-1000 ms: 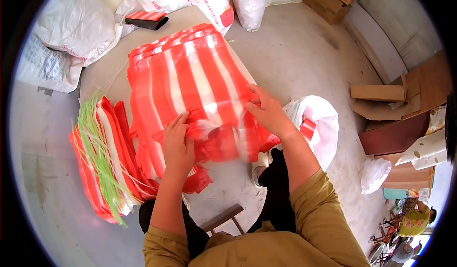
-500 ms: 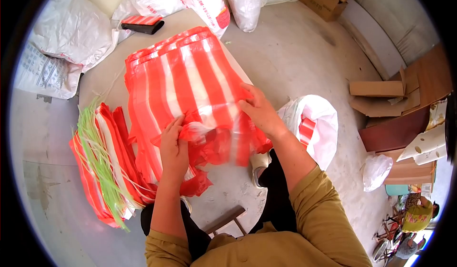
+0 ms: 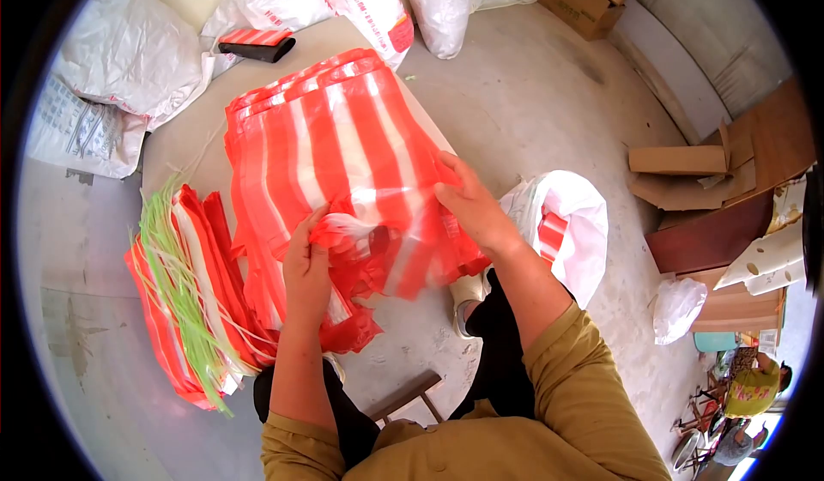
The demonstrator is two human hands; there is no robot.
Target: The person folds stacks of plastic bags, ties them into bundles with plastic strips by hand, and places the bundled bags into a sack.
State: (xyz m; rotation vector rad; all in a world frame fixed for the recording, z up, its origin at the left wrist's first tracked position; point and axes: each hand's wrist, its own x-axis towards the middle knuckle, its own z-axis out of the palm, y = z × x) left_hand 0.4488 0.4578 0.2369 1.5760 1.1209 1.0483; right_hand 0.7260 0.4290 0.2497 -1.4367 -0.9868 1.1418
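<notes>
A stack of red-and-white striped plastic bags (image 3: 330, 138) lies on the table in front of me. At its near edge, my left hand (image 3: 307, 262) pinches the crumpled edge of a striped plastic bag (image 3: 403, 254). My right hand (image 3: 470, 202) is closed on the right side of the same bag, thumb on top and fingertips partly hidden by plastic. The bag's loose lower end hangs over the table edge toward my lap, slightly blurred. Left of the stack, a folded bundle of striped bags (image 3: 202, 262) has pale green plastic strips (image 3: 176, 284) lying across it.
A black roll with striped plastic (image 3: 257, 45) sits at the table's far end. An open white sack (image 3: 588, 223) with striped plastic inside stands right of my legs. White sacks (image 3: 129, 48) are at the back left, cardboard boxes (image 3: 584, 0) at the back. Two people (image 3: 755, 391) are far right.
The bag's loose end has swung and shifted, with its crumpled edge lifted a little. My left hand has moved slightly left; my right hand has barely moved.
</notes>
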